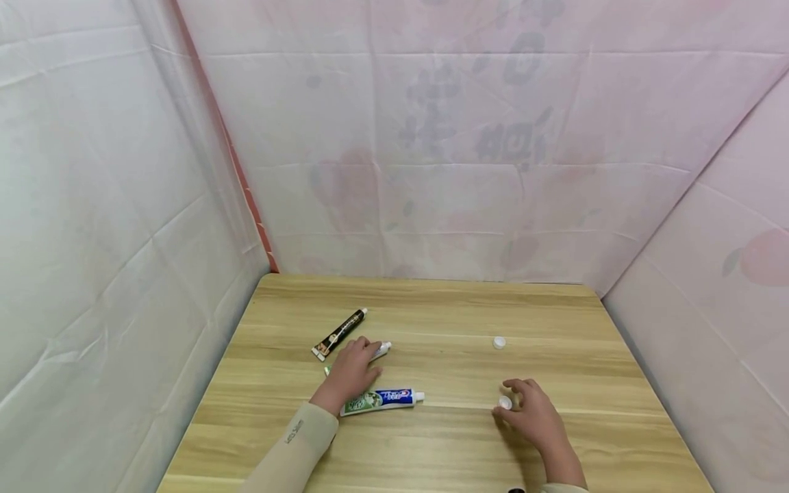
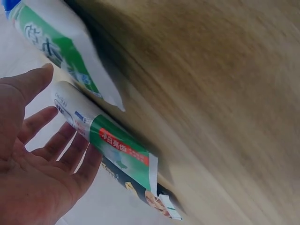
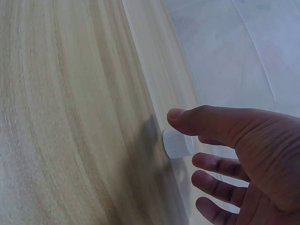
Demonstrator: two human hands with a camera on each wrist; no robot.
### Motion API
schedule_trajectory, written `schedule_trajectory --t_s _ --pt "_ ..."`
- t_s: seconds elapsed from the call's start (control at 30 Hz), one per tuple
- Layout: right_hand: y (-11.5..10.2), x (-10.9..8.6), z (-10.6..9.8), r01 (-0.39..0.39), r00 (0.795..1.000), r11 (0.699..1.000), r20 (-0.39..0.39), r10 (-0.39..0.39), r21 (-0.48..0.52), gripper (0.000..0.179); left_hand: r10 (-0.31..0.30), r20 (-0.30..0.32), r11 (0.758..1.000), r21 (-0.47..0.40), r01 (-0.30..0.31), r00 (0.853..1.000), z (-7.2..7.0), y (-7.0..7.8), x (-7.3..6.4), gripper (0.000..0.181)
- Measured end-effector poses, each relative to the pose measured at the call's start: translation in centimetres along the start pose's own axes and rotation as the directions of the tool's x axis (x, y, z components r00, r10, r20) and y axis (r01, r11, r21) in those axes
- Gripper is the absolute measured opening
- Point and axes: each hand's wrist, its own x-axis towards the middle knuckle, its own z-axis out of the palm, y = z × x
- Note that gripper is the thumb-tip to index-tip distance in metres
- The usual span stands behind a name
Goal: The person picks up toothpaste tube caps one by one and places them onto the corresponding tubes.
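My left hand reaches over a white and green toothpaste tube, its fingers against the tube's side and its thumb held apart. Nearer me lies a blue and green toothpaste tube, its white-topped end pointing right. Beyond the left hand is a black toothpaste tube, lying at a slant. On the right, a small white cap stands on the table between the thumb and fingers of my right hand. The thumb is right at the cap, while the other fingers are spread loosely around it.
A second white cap sits farther back on the wooden table. Pale fabric sheets hang behind the table and along both sides. Part of a dark object shows at the bottom edge, near the right sleeve.
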Motion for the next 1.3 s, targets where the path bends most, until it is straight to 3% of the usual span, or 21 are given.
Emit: schedule_trajectory --t_s 0.8,1.3 --pt "1.5 -0.1 0.7 -0.052 0.999 0.998 -0.002 0.052 0.041 0.048 -0.059 0.066 0.998 0.025 0.057 0.996 0.5 -0.5 0.9 0.051" --pt "1.9 -0.2 0.6 -0.075 0.997 0.996 0.005 0.075 0.051 0.035 -0.047 0.066 0.996 0.077 0.042 0.997 1.3 -0.7 1.3 0.039"
